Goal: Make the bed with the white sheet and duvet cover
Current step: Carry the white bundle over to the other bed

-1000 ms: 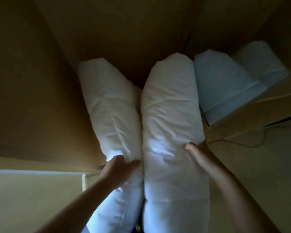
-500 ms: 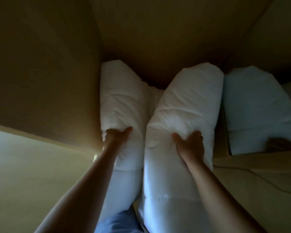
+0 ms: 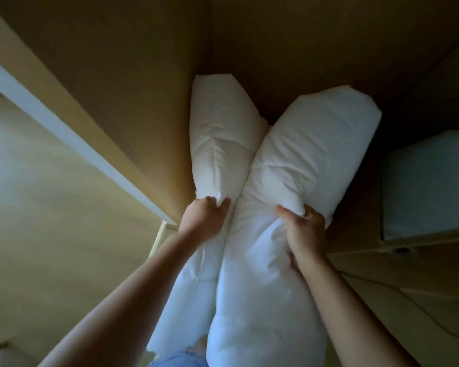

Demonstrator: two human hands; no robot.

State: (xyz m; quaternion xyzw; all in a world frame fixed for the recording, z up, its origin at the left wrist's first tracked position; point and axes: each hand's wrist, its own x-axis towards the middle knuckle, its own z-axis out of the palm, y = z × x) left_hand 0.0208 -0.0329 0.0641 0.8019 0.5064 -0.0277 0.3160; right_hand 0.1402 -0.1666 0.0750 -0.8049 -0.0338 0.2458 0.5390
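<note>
A thick white duvet (image 3: 297,160), folded into two long rolls, sticks out of a wooden cupboard compartment toward me. My left hand (image 3: 206,217) grips a bunch of fabric on the left roll (image 3: 217,144). Fingers of my right hand (image 3: 302,229) dig into the right roll and clutch its cloth. The lower ends of both rolls hang down past my forearms. No sheet or bed is in view.
Wooden cupboard walls (image 3: 117,75) close in on the left and behind the duvet. Another white folded bundle (image 3: 429,186) lies in the compartment to the right. A thin cable (image 3: 421,311) runs along the wooden surface at lower right. Blue denim (image 3: 180,360) shows at the bottom edge.
Both hands went from lying flat on the rolls to clutching the fabric. The rolls have come out toward me and spread apart at the far end; the view swung right.
</note>
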